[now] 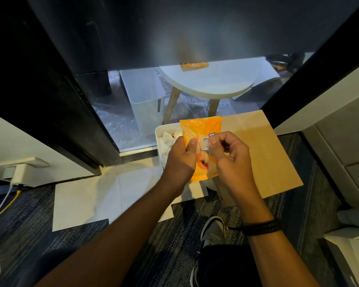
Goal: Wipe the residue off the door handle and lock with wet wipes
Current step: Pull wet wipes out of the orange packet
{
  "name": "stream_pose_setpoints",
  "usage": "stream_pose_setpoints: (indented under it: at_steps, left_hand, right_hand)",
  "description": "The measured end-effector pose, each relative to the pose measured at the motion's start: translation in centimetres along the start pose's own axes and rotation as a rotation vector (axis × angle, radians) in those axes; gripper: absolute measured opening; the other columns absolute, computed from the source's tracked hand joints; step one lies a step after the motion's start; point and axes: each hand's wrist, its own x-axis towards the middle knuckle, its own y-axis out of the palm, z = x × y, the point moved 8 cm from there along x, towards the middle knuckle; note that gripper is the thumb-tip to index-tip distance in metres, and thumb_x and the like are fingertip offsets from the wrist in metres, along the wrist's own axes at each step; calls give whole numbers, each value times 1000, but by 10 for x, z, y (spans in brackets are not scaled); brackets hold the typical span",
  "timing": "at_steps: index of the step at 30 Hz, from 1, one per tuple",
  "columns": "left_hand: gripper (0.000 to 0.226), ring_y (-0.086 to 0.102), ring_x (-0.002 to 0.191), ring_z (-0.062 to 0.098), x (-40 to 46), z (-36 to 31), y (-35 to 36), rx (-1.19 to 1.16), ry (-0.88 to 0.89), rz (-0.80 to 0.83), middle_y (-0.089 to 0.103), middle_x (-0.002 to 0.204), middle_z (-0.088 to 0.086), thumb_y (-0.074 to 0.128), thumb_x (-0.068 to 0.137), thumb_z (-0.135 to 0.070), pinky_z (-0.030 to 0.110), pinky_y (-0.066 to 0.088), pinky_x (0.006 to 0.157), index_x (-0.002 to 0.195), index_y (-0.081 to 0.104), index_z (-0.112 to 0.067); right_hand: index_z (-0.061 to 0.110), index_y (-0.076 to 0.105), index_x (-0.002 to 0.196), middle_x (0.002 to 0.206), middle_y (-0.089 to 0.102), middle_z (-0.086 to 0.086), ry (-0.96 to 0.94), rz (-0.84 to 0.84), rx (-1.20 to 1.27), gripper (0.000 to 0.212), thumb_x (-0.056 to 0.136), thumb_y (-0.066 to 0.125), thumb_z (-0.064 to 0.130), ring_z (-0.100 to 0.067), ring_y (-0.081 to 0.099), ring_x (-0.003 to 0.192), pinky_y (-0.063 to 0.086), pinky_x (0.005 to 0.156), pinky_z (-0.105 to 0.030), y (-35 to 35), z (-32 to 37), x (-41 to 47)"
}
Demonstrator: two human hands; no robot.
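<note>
The orange wet-wipe pack is held up in front of the person, over the floor, its long axis running away from the body with the crimped top edge pointing toward the glass door. It is a soft, glossy plastic pouch, slightly crumpled, with a printed fruit picture near its lower end. The left hand is wrapped around the pack's left edge, thumb pressed on the front face. The right hand is curled closed at the pack's right side, its thumb and forefinger pinching a small pale tab on the front of the pouch; whether that tab is the seal or a wipe cannot be told. A dark braided band circles the right wrist.

Directly below the pack sits a white rectangular tray holding crumpled white tissue. A flat brown cardboard sheet lies on the floor to the right, touching the tray's side, and white paper sheets lie to the left on blue patterned carpet.

Ahead, the door's dark frame closes in from the left and another dark edge slants in on the right, leaving a narrow wedge of room around the hands. Through the clear lower glass stand a round white stool with wooden legs and a white bin. One sneaker shows beneath the right forearm.
</note>
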Motion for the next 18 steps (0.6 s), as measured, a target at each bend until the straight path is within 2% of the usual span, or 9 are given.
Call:
stream_pose_setpoints:
  at_steps: [4, 6, 9, 12, 14, 16, 18]
  left_hand:
    - [30, 71, 100, 25, 4, 1, 4, -38, -103, 17, 74, 108, 11, 44, 115, -34, 42, 58, 91, 120, 65, -12]
    - [31, 72, 98, 28, 3, -1, 5, -42, -106, 8, 75, 102, 10, 45, 114, -37, 43, 60, 91, 115, 66, -14]
    - [38, 68, 85, 30, 3, -4, -1, 35, 18, -65, 69, 87, 11, 47, 107, -48, 50, 59, 86, 101, 59, -13]
    - [28, 57, 75, 23, -1, -12, -7, 155, 152, -116, 60, 80, 7, 48, 113, -32, 49, 51, 76, 97, 51, -9]
    - [26, 60, 77, 25, -5, -18, -6, 210, 243, -108, 63, 84, 12, 48, 114, -29, 49, 50, 73, 102, 53, -6]
    - [27, 59, 76, 23, -6, -19, -3, 213, 269, -98, 65, 85, 12, 49, 114, -28, 47, 49, 72, 103, 54, -4]
    - [28, 59, 79, 20, -3, -13, 0, 167, 190, -74, 65, 88, 9, 48, 114, -29, 45, 50, 76, 103, 56, -4]
  right_hand:
    - [4, 67, 96, 86, 68, -12, 28, -13, 146, 16, 105, 61, 15, -12, 60, 76, 52, 69, -26, -3, -3, -4]
    - [6, 70, 95, 86, 70, -7, 50, -48, 163, 15, 104, 63, 16, -14, 61, 77, 54, 71, -26, -7, -6, -3]
    - [11, 76, 93, 86, 78, 0, 60, -44, 17, 15, 97, 74, 26, -19, 69, 78, 59, 73, -27, -10, -6, 2]
    - [15, 79, 87, 77, 77, -1, 16, -51, -155, 17, 90, 82, 31, -22, 73, 74, 62, 69, -35, -13, -8, 6]
    - [13, 80, 88, 78, 78, 0, -25, -82, -183, 12, 91, 81, 25, -23, 73, 75, 62, 71, -39, -16, -7, 7]
    - [8, 79, 91, 83, 77, -3, -52, -102, -119, 9, 94, 78, 17, -17, 72, 77, 59, 69, -33, -16, -6, 6]
    - [2, 76, 93, 85, 76, -7, -37, -121, 22, 9, 96, 74, 10, -10, 68, 76, 55, 68, -23, -15, -6, 3]
